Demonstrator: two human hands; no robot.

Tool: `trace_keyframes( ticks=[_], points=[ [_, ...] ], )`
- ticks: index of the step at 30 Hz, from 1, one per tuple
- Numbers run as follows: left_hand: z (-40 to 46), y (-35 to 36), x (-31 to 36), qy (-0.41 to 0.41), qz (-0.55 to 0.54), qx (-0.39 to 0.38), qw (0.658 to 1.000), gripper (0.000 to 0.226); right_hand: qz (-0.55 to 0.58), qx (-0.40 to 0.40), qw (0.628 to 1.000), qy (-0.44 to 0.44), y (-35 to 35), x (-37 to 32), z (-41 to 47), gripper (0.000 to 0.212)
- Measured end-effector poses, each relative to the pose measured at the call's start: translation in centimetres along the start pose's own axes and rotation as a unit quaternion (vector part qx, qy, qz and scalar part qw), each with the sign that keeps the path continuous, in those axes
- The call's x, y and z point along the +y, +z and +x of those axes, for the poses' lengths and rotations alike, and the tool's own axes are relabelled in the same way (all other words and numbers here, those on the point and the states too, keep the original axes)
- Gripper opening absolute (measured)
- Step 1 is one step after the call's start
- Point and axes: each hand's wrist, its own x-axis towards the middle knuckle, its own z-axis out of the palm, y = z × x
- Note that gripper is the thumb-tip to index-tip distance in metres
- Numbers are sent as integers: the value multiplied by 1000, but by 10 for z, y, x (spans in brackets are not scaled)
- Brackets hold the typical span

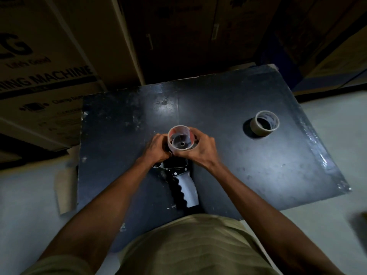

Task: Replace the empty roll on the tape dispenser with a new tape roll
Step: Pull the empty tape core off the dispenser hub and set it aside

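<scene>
Both bare forearms extend forward and converge at the translucent plastic tape roll (181, 140). The left hand (158, 148) grips the roll's left side, fingers curled around its wall. The right hand (200, 150) grips the roll's right side, fingers wrapped over the far edge, thumb along the near edge.

A dark, scuffed bench (218, 108) with worn, chipped edges stands on a pale floor (25, 205). Stacked cardboard boxes (39, 62) printed with large lettering rise behind and to the left of it. A scrap of cardboard (66, 193) lies on the floor against the bench's left edge.
</scene>
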Motion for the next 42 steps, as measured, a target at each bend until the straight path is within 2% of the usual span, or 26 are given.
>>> trace_keyframes(
  ticks=[2,3,5,7,10,13,17,21,27,33,39,42],
  points=[
    [-4,-6,11,16,-11,0,1000,33,4,1,1000,4,1,-2,-3,79],
    [-5,-8,14,24,-18,-3,1000,39,11,12,1000,12,1,-1,-5,77],
    [-7,-12,17,37,-50,-11,998,63,27,45,998,34,-2,2,-11,74],
    [-10,-12,20,44,-68,21,996,79,45,85,994,59,-9,9,-18,74],
    [-16,-10,42,70,-57,90,992,66,67,136,985,89,-25,29,-32,76],
    [-25,3,80,143,-43,128,981,61,59,184,975,108,-47,54,-51,73],
    [-33,34,123,188,-52,56,979,67,45,248,954,162,-85,94,-83,60],
    [-39,74,154,217,-61,-37,974,65,1,301,929,214,-127,137,-112,69],
    [-39,113,172,201,-66,-104,972,60,-10,359,896,263,-175,174,-137,69],
    [-40,125,180,171,-101,-115,973,55,-2,365,889,275,-186,183,-138,71],
    [-44,121,174,141,-146,-82,976,51,-59,340,892,292,-183,180,-131,115],
    [-45,113,165,137,-161,-63,975,48,-88,350,891,275,-176,163,-126,100]
  ],
)
